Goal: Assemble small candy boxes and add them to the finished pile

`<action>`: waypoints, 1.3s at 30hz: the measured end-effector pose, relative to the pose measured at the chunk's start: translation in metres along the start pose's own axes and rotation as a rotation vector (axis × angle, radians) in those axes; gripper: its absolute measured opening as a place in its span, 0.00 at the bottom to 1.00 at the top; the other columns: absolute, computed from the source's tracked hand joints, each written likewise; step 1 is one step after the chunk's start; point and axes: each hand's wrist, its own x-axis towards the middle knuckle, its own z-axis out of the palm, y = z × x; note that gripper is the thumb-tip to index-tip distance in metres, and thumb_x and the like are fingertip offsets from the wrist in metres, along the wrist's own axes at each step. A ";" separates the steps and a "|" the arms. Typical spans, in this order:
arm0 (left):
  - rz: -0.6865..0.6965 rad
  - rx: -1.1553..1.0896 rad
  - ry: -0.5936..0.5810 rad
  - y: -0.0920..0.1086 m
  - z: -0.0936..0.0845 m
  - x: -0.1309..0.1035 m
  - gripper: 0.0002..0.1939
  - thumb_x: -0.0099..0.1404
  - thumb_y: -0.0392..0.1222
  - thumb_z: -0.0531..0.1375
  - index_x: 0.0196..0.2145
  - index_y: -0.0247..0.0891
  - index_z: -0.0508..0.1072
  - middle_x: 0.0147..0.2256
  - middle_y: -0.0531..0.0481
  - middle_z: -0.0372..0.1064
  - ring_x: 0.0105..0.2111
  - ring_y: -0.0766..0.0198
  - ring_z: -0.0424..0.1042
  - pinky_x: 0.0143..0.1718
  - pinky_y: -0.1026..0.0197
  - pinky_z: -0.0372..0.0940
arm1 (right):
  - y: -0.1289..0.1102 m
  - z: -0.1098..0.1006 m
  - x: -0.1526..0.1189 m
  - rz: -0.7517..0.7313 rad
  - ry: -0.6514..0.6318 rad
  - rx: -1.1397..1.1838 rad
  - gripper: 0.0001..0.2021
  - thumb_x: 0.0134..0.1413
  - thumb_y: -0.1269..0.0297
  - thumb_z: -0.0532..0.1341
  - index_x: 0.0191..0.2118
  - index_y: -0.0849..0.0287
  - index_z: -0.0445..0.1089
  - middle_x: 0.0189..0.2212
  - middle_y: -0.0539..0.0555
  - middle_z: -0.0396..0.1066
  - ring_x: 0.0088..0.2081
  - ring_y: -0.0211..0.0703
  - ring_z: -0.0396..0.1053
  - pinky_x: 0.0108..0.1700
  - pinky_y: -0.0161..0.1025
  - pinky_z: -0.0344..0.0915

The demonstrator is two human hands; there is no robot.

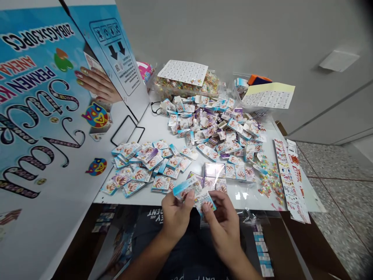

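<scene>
While the left hand (177, 213), fingers curled, pinches a small box (186, 187), the right hand (223, 216), half closed, grips a second box (204, 200) near the table (159, 130) edge.

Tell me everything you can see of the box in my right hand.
The box looks like printed card, mostly white with some blue at one edge, showing dark lettering and a picture of a hand. It is tilted, held in the right hand, thumb across its front, by the table's near edge. In view it meets the other box; whether they touch is unclear.
</scene>
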 end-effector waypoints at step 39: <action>0.602 0.304 -0.608 0.010 -0.009 -0.004 0.23 0.77 0.45 0.44 0.54 0.38 0.76 0.43 0.39 0.73 0.36 0.60 0.74 0.35 0.59 0.69 | 0.025 -0.035 -0.023 0.167 -0.255 0.170 0.22 0.64 0.47 0.59 0.59 0.50 0.70 0.57 0.57 0.73 0.57 0.56 0.72 0.54 0.50 0.72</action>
